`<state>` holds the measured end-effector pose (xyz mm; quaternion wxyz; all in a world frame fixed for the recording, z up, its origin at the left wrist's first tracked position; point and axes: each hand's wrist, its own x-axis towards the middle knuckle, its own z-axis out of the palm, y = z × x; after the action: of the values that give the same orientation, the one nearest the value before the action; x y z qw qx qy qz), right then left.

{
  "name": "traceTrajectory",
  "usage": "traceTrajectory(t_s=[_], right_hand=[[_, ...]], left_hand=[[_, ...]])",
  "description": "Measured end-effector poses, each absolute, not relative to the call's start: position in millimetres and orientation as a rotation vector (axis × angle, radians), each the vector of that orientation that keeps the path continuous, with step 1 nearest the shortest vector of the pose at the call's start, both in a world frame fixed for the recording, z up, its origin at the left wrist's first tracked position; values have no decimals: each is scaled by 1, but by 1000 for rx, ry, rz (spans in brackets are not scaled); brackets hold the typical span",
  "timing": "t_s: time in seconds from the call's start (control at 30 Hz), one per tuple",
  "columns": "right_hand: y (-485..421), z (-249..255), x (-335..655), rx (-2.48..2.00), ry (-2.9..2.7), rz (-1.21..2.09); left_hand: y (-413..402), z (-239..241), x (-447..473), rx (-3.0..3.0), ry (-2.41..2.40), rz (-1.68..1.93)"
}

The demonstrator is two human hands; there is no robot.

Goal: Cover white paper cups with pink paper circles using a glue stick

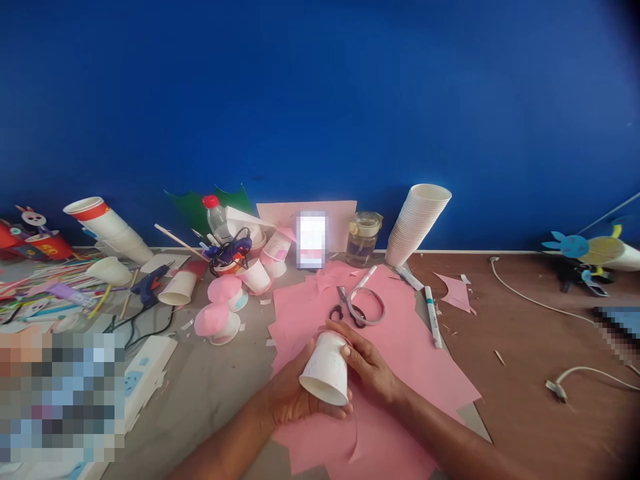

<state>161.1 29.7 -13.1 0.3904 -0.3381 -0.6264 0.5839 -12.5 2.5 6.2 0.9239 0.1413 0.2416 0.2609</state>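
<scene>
A white paper cup (326,370) is tilted between my hands, its open mouth toward me. My left hand (295,393) cradles it from below and the left, with fingers wrapped round the side. At the cup's far end, the thumb and fingers of my right hand (367,363) grip the base, where a pink edge shows. Under both hands lie sheets of pink paper (410,380). Just beyond them are dark-handled scissors (337,312) and a grey ring-shaped loop (384,310). To the right rests a white marker (433,319) with a green band.
A tall stack of paper cups (419,223) leans by the blue wall, beside a glass jar (363,237). On the left are pink-topped cups (225,328), a glue gun (150,285) and a power strip (147,370). White cables (533,300) lie on the right.
</scene>
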Motion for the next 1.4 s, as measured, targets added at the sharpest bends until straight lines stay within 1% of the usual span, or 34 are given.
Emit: traceTrajectory(t_s=[0.27, 0.9, 1.4], right_hand=[[30, -14, 162, -906, -1541, 1548], [28, -10, 160, -951, -1542, 1500], [29, -11, 162, -953, -1565, 1534]], left_hand=[[1, 7, -12, 274, 480, 565], [3, 11, -12, 285, 521, 567], [3, 6, -13, 279, 509, 567]])
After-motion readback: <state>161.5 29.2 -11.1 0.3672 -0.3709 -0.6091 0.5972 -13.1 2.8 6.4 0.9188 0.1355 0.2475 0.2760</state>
